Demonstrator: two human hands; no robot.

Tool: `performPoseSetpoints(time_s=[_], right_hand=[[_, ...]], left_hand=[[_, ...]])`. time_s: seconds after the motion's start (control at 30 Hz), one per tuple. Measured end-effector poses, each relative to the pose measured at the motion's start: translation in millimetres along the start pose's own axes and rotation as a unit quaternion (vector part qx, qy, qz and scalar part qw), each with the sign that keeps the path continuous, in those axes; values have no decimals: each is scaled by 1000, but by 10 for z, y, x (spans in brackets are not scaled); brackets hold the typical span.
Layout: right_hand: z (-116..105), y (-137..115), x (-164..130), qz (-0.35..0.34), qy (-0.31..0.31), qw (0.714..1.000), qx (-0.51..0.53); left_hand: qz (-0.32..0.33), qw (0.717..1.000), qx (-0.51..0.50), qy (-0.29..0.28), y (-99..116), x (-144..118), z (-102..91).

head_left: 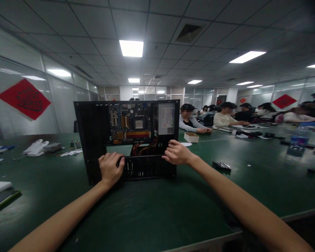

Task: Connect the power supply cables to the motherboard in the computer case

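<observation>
Both arms outstretched, left hand [110, 169] and right hand [176, 152] in closed grip on the open computer case [94, 140]

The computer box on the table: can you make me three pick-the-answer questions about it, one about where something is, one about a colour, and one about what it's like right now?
1. Where is the left hand?
A. on the lower front edge of the computer case
B. on the water bottle
C. up in the air

2. What colour is the table?
A. white
B. green
C. red

3. How is the side of the case?
A. closed with a panel
B. open, showing the inside
C. covered with a cloth

Answers:
1. A, its fingers grip the case's lower edge, while the right hand rests on the case further right.
2. B, the bare top is dark green all round the case.
3. B, the motherboard, the power supply and the red and orange cables are plainly visible inside.
</observation>
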State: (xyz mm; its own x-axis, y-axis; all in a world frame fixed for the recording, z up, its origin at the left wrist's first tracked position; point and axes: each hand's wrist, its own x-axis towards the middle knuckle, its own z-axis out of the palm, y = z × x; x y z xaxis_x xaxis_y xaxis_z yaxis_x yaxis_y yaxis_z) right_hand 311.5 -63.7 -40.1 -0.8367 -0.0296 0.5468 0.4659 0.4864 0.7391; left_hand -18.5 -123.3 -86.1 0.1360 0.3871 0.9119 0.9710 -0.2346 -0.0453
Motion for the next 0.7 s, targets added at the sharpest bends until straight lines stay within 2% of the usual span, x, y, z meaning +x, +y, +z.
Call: performPoseSetpoints(time_s=[0.17, 0.3, 0.4, 0.53, 0.63, 0.7], right_hand=[[29, -66, 60, 32, -3, 999, 11], [-41, -176, 238, 31, -68, 997, 22], [-120, -295, 433, 33, -128, 991, 32], [-257, -490, 742, 24, -171, 983, 67], [-350, -673, 1027, 18, -172, 980, 101], [-376, -830, 1258, 18, -169, 978, 123]], left_hand=[[-59, 998, 10, 29, -25, 79, 172], [-156, 987, 6, -21, -197, 298, 352], [-238, 970, 11, -57, -336, 461, 520], [-312, 947, -53, -57, -541, 614, 765], [-330, 934, -118, -70, -729, 679, 879], [-327, 932, -132, -86, -855, 710, 881]])
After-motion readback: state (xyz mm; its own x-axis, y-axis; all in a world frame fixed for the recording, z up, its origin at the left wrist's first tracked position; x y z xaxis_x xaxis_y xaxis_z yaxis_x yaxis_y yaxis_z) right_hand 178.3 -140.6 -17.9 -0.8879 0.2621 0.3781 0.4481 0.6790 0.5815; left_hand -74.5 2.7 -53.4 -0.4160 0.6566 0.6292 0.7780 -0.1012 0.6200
